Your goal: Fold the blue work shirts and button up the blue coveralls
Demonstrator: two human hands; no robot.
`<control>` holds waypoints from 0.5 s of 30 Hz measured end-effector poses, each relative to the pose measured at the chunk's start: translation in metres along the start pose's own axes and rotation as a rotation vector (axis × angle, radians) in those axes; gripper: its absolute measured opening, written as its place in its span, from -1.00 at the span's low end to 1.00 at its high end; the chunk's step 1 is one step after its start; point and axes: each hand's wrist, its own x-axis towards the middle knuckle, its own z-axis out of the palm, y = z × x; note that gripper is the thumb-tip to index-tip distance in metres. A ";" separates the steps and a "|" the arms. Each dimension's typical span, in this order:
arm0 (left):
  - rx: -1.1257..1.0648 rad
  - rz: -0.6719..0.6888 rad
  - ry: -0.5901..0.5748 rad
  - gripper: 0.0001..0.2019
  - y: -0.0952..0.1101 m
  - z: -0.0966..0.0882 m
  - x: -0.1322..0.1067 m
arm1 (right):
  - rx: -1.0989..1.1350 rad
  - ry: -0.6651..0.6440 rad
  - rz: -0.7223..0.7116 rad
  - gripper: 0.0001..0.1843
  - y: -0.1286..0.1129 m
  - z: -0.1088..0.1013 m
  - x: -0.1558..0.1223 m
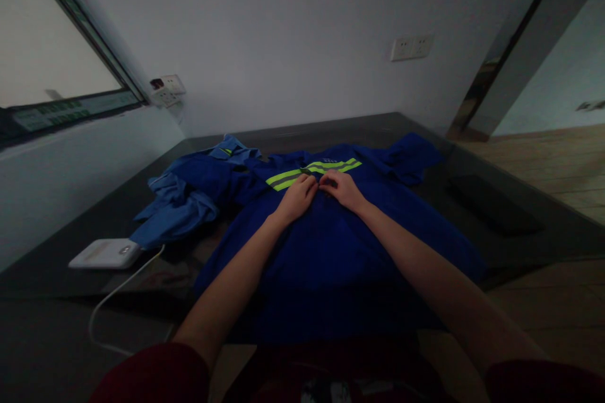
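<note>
A dark blue work jacket (326, 252) with yellow-green and grey reflective stripes lies spread over the dark table, its lower part reaching the front edge. At the middle of its front, just below the stripes, my left hand (301, 194) is closed with fingers pinched on the cloth. Close beside it, my right hand (344, 189) is pinched too, thumb and forefinger together at the front opening. The two sets of fingertips nearly meet. Whether a button or only the cloth edge lies between them is too small and dark to make out.
Crumpled lighter blue clothing (182, 204) lies left of the jacket. A white power bank (106, 254) with a white cable (101, 308) sits at the table's left front. A flat black object (494, 204) rests on the right. The wall with sockets (412, 48) stands behind the table (378, 124).
</note>
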 end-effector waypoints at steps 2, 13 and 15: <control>0.004 0.004 -0.012 -0.79 0.001 -0.001 0.000 | -0.019 -0.008 -0.007 -0.92 0.000 0.001 -0.001; -0.052 0.004 -0.106 -0.82 -0.004 -0.005 0.001 | 0.037 -0.188 -0.119 -0.54 0.002 -0.002 0.000; -0.106 -0.025 -0.113 -0.83 -0.006 -0.005 0.002 | -0.007 -0.229 -0.093 -0.58 0.007 -0.001 0.001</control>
